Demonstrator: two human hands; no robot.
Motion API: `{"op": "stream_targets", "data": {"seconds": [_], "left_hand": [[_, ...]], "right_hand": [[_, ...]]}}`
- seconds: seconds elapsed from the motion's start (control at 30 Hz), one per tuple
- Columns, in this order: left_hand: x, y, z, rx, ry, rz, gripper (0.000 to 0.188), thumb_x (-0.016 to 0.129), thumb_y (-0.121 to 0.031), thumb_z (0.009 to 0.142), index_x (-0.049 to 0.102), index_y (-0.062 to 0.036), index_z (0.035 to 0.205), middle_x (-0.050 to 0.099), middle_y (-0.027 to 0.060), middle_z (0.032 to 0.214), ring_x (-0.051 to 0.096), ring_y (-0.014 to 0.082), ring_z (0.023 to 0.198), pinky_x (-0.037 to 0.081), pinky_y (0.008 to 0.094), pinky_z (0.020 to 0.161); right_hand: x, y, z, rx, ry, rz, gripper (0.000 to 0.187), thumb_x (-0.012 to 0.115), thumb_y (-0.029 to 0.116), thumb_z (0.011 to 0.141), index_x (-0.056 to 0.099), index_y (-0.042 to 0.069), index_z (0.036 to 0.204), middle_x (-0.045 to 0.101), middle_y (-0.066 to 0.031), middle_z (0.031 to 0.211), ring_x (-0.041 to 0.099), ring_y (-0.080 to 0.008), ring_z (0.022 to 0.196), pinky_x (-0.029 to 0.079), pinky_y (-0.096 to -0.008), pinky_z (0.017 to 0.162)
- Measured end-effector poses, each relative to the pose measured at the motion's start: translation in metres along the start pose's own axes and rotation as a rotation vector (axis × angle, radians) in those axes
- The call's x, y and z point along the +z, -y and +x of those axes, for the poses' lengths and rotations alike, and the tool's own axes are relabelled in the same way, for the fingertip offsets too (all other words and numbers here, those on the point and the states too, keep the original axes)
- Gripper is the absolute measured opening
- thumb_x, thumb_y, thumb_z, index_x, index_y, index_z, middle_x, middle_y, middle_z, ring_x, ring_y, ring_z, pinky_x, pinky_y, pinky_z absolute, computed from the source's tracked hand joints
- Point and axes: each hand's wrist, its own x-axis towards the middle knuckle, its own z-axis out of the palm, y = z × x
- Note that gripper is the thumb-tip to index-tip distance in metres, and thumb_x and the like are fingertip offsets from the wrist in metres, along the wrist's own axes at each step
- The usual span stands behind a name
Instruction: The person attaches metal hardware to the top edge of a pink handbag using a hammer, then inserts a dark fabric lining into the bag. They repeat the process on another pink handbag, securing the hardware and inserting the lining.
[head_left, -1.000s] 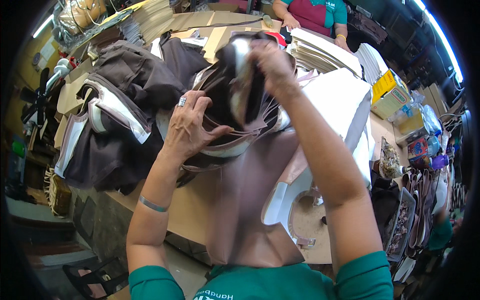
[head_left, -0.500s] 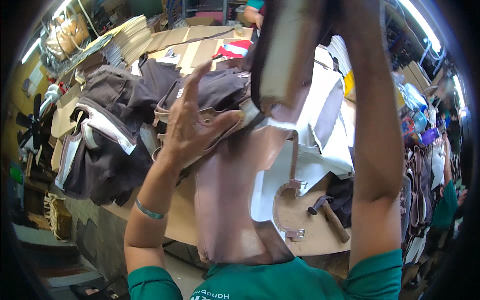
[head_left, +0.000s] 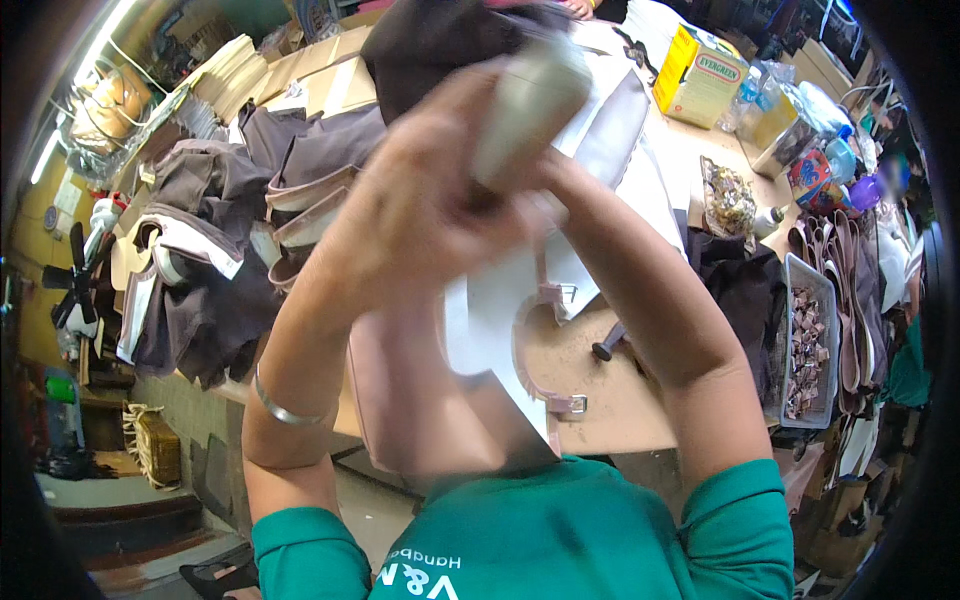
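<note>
Both hands are raised close to the camera, above the wooden workbench (head_left: 620, 400). The left hand (head_left: 420, 200) is closed around a blurred pale grey piece (head_left: 525, 105), gripping it from the left; the right hand sits behind that piece, mostly hidden, so I cannot tell its grip. A dusty pink panel (head_left: 420, 400) hangs below the wrists, over the workbench's near edge

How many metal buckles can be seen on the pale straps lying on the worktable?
2: one buckle just under the right forearm, another buckle near the table's front edge. The raised arms may hide more.
</note>
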Motion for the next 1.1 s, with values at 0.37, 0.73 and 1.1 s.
{"op": "stream_targets", "data": {"seconds": [0.37, 0.73, 1.1], "left_hand": [[-0.065, 0.003, 0.001, -0.386, -0.473, -0.472, 0.027, 0.058, -0.013, 0.075, 0.056, -0.0003, 0.099, 0.06, 0.0057, 0.087, 0.057, 0.0128, 0.079, 0.046, 0.0237, 0.074], [-0.072, -0.057, 0.004, -0.228, -0.294, -0.521, 0.044, 0.053, -0.006, 0.073, 0.047, 0.0044, 0.116, 0.057, 0.0118, 0.104, 0.055, 0.0166, 0.096, 0.042, 0.0286, 0.087], [-0.071, 0.024, -0.087, -0.584, -0.554, 0.433, 0.04, 0.045, -0.024, 0.089, 0.042, -0.0019, 0.123, 0.043, 0.0113, 0.125, 0.037, 0.0186, 0.117, 0.024, 0.0291, 0.1]], "right_hand": [[-0.081, 0.064, -0.053, 0.095, -0.48, 0.114, 0.033, 0.063, 0.002, 0.068, 0.054, 0.0, 0.1, 0.06, -0.014, 0.092, 0.059, -0.0262, 0.084, 0.045, -0.0386, 0.078], [-0.027, -0.023, 0.012, 0.652, -0.455, 0.619, 0.043, 0.062, 0.004, 0.07, 0.047, 0.002, 0.11, 0.058, -0.0188, 0.095, 0.056, -0.0311, 0.093, 0.042, -0.0354, 0.082], [-0.036, 0.025, -0.043, -0.044, -0.091, -0.367, 0.036, 0.054, 0.01, 0.071, 0.053, 0.008, 0.106, 0.048, -0.009, 0.115, 0.046, -0.0269, 0.108, 0.039, -0.0375, 0.085]]}}
